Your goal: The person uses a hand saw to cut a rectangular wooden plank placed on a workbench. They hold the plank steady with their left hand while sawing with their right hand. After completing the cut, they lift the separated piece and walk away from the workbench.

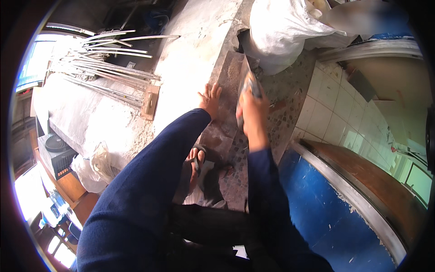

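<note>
A long pale concrete slab (190, 50) takes up the most room, running from the top of the view down along the left, sunlit almost to white over much of its surface. At the lower right stands a blue panel (326, 204) with a scuffed metal edge, and left of it the pebbled floor (276, 97) stretches up toward a bulging white sack (281, 31). A spread bundle of thin pale pipes (108, 68) lies across the slab's left part. Along the slab's right side, ahead of the person, is a flat brown board (228, 106), between the two hands and below the sack. Over its right edge is a handsaw (249, 81), its blurred blade pointing away from the person; whether the teeth touch the board cannot be told. The right hand (255, 111) is wrapped firmly around the saw's orange-and-dark handle. The left hand (210, 99) grips nothing: it rests palm down with fingers spread at the board's left edge. Smaller than these, a brown wooden block (150, 103) lies by the pipe ends, well apart from both hands.
</note>
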Available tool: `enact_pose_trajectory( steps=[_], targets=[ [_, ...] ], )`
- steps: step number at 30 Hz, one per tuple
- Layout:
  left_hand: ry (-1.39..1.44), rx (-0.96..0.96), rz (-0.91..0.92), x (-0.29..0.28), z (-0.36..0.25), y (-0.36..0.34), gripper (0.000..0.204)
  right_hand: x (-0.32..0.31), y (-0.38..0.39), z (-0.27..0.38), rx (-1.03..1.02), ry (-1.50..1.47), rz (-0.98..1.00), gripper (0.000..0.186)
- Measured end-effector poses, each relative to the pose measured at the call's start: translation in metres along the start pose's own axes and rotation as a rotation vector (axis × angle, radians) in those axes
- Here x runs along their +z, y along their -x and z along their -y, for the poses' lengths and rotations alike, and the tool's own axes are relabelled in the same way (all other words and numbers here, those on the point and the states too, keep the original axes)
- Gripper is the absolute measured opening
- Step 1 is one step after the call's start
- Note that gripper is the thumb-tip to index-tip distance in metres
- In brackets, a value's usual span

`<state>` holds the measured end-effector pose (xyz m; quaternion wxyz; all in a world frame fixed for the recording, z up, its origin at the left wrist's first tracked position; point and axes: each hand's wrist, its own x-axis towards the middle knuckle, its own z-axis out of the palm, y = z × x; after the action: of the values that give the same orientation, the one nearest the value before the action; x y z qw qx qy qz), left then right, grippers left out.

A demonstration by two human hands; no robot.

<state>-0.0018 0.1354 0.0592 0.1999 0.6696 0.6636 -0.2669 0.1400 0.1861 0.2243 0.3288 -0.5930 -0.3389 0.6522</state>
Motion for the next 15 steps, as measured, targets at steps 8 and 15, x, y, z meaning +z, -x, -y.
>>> enact_pose_trajectory(
  steps=[8, 15],
  targets=[
    [0.025, 0.010, 0.064, 0.007, 0.014, 0.008, 0.164, -0.022, 0.121, -0.045, -0.264, 0.214, -0.069, 0.059],
    [-0.147, 0.013, 0.092, -0.013, -0.017, -0.002, 0.159, 0.013, -0.015, -0.019, -0.157, 0.129, -0.071, 0.036]
  ],
)
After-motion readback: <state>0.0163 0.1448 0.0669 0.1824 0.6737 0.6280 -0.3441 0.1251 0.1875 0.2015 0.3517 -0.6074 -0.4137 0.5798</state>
